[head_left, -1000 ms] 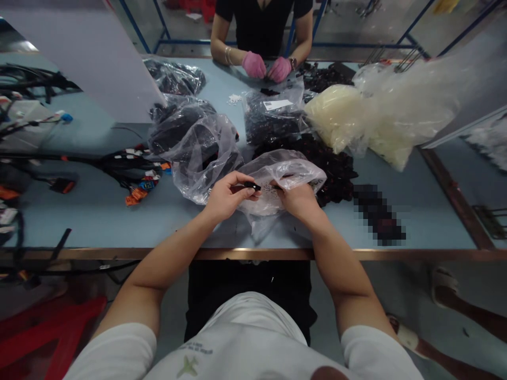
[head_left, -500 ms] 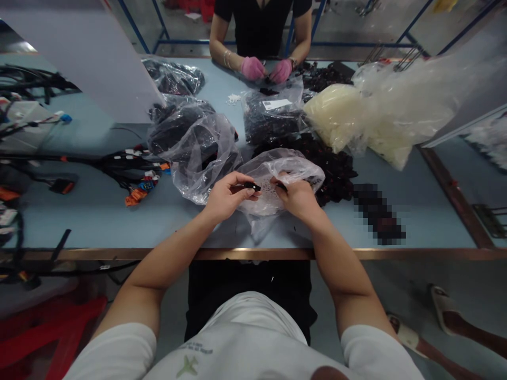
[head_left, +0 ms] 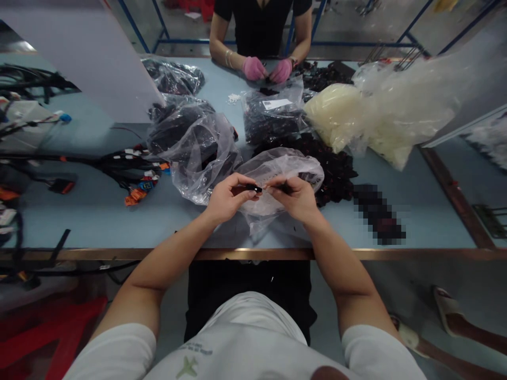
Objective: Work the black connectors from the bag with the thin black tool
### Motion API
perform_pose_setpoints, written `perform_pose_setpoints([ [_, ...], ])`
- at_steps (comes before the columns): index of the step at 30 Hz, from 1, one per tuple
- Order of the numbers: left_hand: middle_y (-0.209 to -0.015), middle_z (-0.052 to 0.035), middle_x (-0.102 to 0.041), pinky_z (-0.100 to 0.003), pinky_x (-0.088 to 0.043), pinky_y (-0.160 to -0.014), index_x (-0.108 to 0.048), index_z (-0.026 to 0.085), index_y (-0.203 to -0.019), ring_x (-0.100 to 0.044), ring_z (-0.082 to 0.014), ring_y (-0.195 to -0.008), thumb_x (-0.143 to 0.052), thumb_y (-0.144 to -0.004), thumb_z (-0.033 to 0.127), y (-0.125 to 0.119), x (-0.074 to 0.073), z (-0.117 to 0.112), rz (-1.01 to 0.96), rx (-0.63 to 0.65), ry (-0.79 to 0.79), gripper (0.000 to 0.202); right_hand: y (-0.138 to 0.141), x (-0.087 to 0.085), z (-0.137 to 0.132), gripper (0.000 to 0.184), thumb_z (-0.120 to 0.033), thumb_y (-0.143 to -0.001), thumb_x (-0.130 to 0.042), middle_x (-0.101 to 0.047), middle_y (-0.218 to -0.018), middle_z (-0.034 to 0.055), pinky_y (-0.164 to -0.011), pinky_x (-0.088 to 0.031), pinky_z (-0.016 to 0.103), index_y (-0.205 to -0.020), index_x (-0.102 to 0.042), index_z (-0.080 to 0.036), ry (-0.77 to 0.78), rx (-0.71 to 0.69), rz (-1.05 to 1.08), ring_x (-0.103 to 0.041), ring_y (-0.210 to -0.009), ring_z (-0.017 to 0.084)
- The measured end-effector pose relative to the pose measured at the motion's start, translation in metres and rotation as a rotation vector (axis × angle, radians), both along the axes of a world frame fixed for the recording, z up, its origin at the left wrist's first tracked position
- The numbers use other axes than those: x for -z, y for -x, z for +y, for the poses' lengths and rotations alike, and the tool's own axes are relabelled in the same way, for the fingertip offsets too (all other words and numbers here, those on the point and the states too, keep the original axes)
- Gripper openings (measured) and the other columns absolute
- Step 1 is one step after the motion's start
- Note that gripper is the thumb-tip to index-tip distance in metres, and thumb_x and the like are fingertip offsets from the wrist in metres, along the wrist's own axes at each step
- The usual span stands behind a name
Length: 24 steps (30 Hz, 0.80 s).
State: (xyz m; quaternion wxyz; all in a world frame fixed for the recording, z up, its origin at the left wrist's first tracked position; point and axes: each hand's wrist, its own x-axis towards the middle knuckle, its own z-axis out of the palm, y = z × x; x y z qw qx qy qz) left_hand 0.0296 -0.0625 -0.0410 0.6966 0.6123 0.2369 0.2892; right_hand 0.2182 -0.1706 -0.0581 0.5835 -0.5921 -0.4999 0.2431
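Observation:
Between the thumb and fingers of my left hand (head_left: 228,197) is a small black connector housing (head_left: 253,188). My right hand (head_left: 293,196) is pinched close to the housing's right end; whatever lies between its fingertips is too small to make out. Under both hands spreads an open clear plastic bag (head_left: 257,217) with tiny pale pieces inside. Right behind it lies a heap of black connector parts (head_left: 336,171). Another clear bag (head_left: 194,158) with dark contents touches it on the left.
Wire harnesses with orange and blue connectors (head_left: 137,196) lie on the left. Across the table, a person's pink-gloved hands (head_left: 255,68) handle a small dark part. A bag of yellowish pieces (head_left: 336,113) stands back right. The table's metal edge (head_left: 253,254) runs before me.
My right hand has moved left out of the bag's middle, bringing its fingertips up to the black housing. The left hand stays nearly in place.

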Motion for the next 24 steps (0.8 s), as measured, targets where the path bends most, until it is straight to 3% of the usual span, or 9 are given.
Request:
perform_pose_setpoints([
  [5,-0.094,-0.0067,-0.083,-0.043,-0.072,-0.088,-0.071,0.016,-0.101,-0.084,-0.0247,-0.088,-0.09,-0.079,0.036,0.001,0.002,0.001,0.011,-0.006,-0.012,0.035,0.002,0.001,-0.001,0.013,-0.038,-0.094,-0.079,-0.085,-0.093,0.0014,-0.08,-0.063,0.034,-0.099,-0.084,-0.028,-0.064,0.011,-0.151,-0.077,-0.083,0.019],
  [13,-0.092,-0.0047,-0.082,-0.038,-0.071,-0.086,-0.073,0.017,-0.102,-0.084,-0.0226,-0.084,-0.091,-0.077,0.033,0.001,0.007,0.002,0.05,-0.03,-0.03,0.035,0.005,0.002,-0.005,0.015,-0.029,-0.101,-0.072,-0.086,-0.098,0.0005,-0.087,-0.061,0.035,-0.11,-0.084,-0.032,-0.168,0.06,-0.537,-0.077,-0.086,0.019],
  [19,-0.091,-0.0038,-0.082,-0.038,-0.071,-0.086,-0.075,0.018,-0.102,-0.084,-0.0229,-0.084,-0.092,-0.075,0.034,0.0,0.01,0.001,0.055,-0.027,-0.024,0.036,0.004,0.005,-0.006,0.019,-0.03,-0.103,-0.068,-0.086,-0.102,0.0022,-0.09,-0.058,0.039,-0.112,-0.083,-0.034,-0.048,0.04,-0.608,-0.077,-0.092,0.022],
  [24,-0.094,-0.0049,-0.082,-0.039,-0.071,-0.086,-0.077,0.018,-0.104,-0.083,-0.0232,-0.085,-0.093,-0.075,0.04,0.0,0.015,0.002,0.085,-0.036,-0.072,0.039,0.003,0.005,-0.006,0.019,-0.029,-0.103,-0.067,-0.086,-0.103,0.0034,-0.091,-0.057,0.039,-0.112,-0.083,-0.033,-0.067,0.025,-0.617,-0.077,-0.09,0.022],
])
